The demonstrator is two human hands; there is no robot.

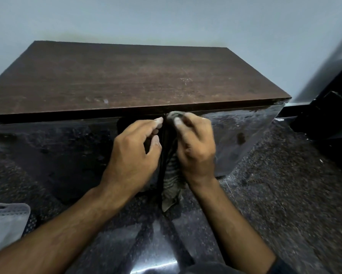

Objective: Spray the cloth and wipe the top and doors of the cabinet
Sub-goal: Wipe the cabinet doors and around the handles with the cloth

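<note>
Both forearms reach to the seam between the cabinet doors (235, 135). Left hand (134, 153): fingers curled at the seam, hold unclear. Right hand (195, 147): fingers grip the striped grey cloth (172, 175) (tail hanging). Cabinet top (126, 80): brown, scuffed, against the wall (166, 18).

Both forearms are bare; a grey garment (5, 224) shows at the lower left edge
</note>
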